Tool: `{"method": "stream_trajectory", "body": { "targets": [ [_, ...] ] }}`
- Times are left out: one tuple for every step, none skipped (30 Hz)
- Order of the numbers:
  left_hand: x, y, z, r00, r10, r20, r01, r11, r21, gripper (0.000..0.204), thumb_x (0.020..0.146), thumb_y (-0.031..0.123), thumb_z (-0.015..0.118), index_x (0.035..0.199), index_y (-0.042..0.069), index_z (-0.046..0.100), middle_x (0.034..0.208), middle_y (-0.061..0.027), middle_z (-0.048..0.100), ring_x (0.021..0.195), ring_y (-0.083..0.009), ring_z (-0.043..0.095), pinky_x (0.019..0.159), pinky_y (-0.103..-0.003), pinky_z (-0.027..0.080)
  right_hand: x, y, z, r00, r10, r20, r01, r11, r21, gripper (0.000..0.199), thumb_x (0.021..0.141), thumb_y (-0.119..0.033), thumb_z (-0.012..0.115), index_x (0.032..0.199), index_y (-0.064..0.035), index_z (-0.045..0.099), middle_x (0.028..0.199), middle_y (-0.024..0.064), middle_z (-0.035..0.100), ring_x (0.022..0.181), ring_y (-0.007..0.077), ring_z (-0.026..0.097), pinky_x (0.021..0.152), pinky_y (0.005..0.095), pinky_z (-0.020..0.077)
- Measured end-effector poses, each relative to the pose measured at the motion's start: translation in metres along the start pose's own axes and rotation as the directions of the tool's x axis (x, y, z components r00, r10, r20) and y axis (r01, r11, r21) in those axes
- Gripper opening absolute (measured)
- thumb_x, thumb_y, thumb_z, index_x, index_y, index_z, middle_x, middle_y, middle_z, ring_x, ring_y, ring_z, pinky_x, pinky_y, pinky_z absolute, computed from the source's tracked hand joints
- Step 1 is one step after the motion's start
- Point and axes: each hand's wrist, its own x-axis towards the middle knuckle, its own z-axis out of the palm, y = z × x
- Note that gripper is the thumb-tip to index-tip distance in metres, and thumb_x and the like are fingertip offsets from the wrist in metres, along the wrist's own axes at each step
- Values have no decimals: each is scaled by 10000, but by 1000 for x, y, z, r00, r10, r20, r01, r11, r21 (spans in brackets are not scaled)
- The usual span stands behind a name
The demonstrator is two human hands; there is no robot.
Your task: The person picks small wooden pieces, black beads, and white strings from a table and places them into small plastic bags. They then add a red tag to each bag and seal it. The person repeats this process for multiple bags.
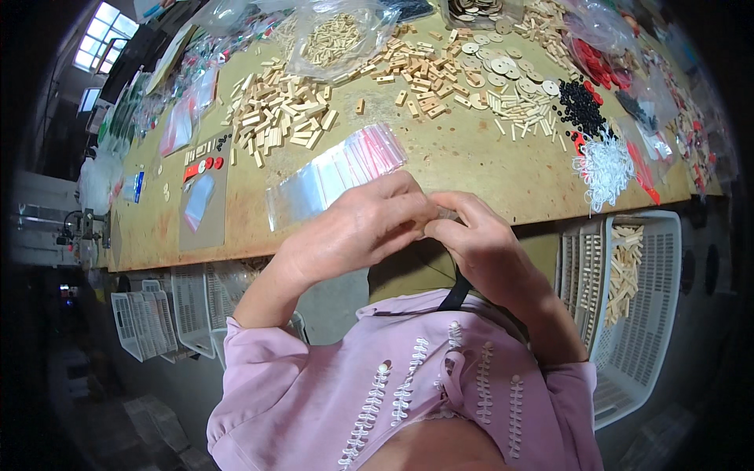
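Note:
My left hand (363, 228) and my right hand (477, 235) meet at the near edge of the wooden table (471, 165), fingertips pressed together around a small clear plastic bag (444, 213) that is mostly hidden between them. Just beyond my left hand lies a fanned row of clear zip bags with red strips (338, 169). Further back sit piles of pale wooden sticks (279, 114), round wooden discs (495, 67) and black buttons (581, 106).
A white plastic basket (628, 306) holding wooden sticks hangs below the table edge on the right. More white baskets (157, 318) stand lower left. White string loops (605, 169), red buttons (597, 67) and filled clear bags (338, 35) crowd the far table. A sample card (203, 196) lies left.

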Motion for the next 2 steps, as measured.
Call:
{"method": "stream_trajectory", "body": {
  "targets": [
    [1,1,1,999,-9,53,11,999,-36,253,907,51,712,1154,47,655,1024,-132,613,894,-294,676,763,-398,547,-2,1,1,1000,20,0,-20,999,44,147,857,-11,638,997,25,664,1216,227,645,1153,380,645,940,423,556],
    [1,1,2,998,-9,57,11,999,-35,253,907,51,712,1154,47,655,1024,-132,613,894,-294,676,763,-398,547,-4,1,2,999,40,1,-40,995,87,158,860,-8,634,1012,22,668,1227,223,644,1168,378,641,945,421,554]
  ]
}}
